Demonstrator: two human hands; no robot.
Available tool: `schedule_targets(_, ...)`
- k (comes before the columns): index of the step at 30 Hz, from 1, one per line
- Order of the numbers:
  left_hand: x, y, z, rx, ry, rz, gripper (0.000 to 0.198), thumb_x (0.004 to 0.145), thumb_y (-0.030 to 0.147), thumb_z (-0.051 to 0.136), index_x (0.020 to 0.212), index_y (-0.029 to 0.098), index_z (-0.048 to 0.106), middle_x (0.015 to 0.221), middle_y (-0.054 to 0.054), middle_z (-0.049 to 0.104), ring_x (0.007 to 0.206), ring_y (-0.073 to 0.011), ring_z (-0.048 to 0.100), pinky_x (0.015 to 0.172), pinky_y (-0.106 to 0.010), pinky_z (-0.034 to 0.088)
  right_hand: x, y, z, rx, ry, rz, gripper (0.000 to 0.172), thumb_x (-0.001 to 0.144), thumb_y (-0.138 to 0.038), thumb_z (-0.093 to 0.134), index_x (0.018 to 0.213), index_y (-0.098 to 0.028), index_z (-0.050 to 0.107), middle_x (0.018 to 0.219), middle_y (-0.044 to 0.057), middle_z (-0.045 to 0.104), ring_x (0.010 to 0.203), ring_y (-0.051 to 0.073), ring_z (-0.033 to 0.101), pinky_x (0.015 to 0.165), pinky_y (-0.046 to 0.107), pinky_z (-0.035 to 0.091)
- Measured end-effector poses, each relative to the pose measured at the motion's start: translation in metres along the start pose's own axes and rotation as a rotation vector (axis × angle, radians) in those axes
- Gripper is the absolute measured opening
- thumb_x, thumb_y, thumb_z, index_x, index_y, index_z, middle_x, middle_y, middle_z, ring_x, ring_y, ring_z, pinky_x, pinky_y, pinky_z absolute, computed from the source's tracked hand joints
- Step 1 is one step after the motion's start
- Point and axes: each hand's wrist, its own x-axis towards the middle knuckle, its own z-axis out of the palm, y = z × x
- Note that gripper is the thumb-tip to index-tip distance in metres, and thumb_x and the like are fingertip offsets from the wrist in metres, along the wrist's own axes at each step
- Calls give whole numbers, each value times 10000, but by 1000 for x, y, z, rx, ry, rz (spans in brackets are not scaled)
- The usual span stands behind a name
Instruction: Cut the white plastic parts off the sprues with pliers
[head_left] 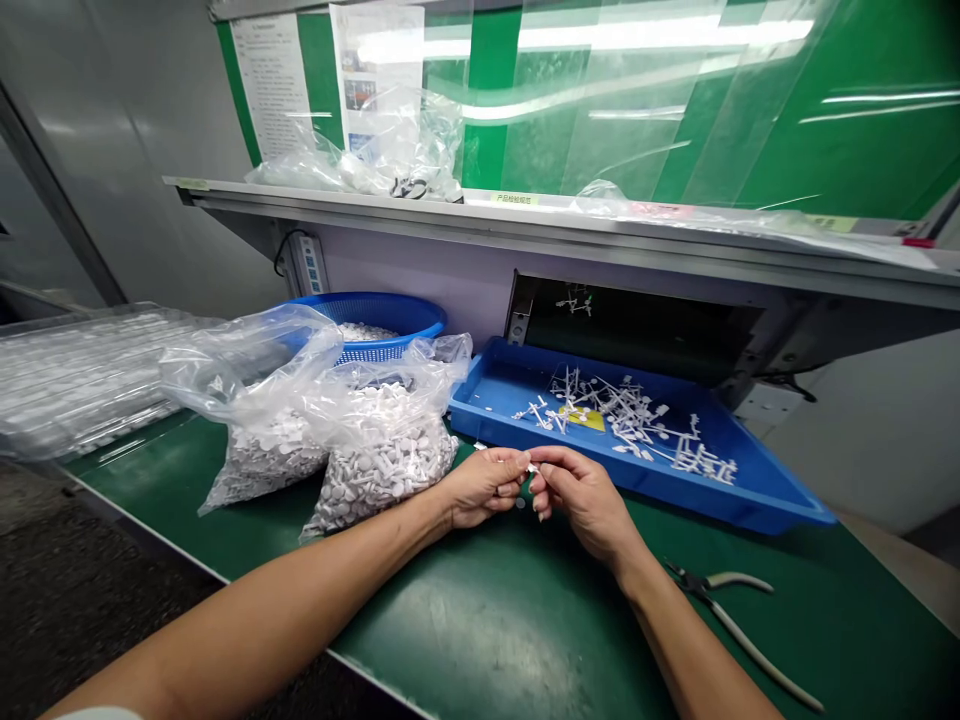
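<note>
My left hand point(484, 487) and my right hand point(581, 497) meet in front of the blue tray, fingertips pinched together. Between them shows a small white plastic part point(532, 468), mostly hidden by the fingers. Both hands are closed on it. Just below the fingers a small pale disc point(520, 503) lies on the green table. The blue tray point(540, 440) behind holds white branched plastic pieces point(630, 410) and a yellow piece point(587, 418). Left of my left hand stands a clear bag of small white parts point(382, 455).
Another bag of white parts point(266, 450) and clear plastic trays point(90, 375) lie to the left. A blue basket point(409, 313) stands behind the bags. Cutting pliers point(739, 615) rest open at the right. A shelf point(480, 225) overhangs the table's back.
</note>
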Motion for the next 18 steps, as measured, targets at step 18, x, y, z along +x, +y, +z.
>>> schedule_targets(18,-16,-10,34,-213,-576,-577,241,779,186,533,567,156,425,593,22,385,316,-21,222,279,-136,121,35,12,10,-986,-20,-162,195,865,-285,526,991,-248,671,926,56,687,807,238,652,731,352,484)
